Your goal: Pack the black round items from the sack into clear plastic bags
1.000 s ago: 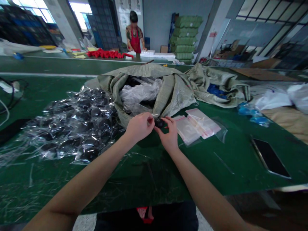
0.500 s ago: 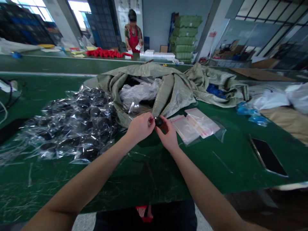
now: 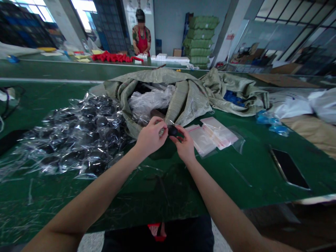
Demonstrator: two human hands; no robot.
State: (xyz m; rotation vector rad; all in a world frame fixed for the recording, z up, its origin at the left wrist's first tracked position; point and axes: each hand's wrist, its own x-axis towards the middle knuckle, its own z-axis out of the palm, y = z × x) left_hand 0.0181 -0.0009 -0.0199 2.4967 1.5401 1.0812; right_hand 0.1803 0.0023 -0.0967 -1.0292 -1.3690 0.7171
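Hands [image 3: 150, 138] [image 3: 185, 145] pinch a black object [image 3: 172, 130] at the woven sack's edge [image 3: 183, 112].

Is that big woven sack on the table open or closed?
Open. The woven sack has its mouth folded back, and clear plastic shows inside it.

Left hand [image 3: 150, 137] and right hand [image 3: 185, 144] curl inward, nearly touching.

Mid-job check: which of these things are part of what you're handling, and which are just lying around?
Part of the job:
left hand
right hand
small black item, held between them
black items in clear plastic
clear bags with red strips

Probably just lying about:
black phone
blue plastic packets
white plastic bags
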